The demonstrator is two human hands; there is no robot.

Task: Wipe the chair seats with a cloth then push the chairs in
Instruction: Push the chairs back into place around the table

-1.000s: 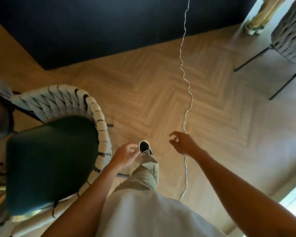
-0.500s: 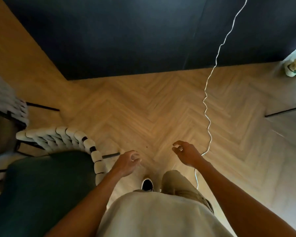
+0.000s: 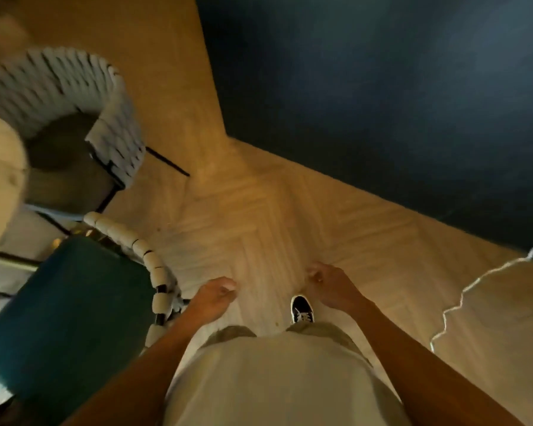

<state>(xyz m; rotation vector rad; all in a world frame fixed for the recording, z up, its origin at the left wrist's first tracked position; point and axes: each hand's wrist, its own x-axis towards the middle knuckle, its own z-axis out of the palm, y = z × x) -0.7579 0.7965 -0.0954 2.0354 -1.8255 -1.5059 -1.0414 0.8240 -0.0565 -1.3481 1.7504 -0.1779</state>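
- We are risking snagging a foot on the white kinked cable [image 3: 462,290] trailing across the pale herringbone wood floor [image 3: 259,216] at lower right.
- We are seeing no cloth; wiping may be getting skipped.
- Our left hand [image 3: 213,295] and right hand [image 3: 328,282] are hanging mid-frame, fingers loosely curled, holding nothing.
- The teal-cushioned chair with white woven rope back [image 3: 62,315] is standing at lower left, just beside our left hand.

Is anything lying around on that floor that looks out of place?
A thin white cord zigzags loose across the wood floor on the right, near the person's feet, and looks easy to trip on. No cloth shows in either hand. The picture is blurred.
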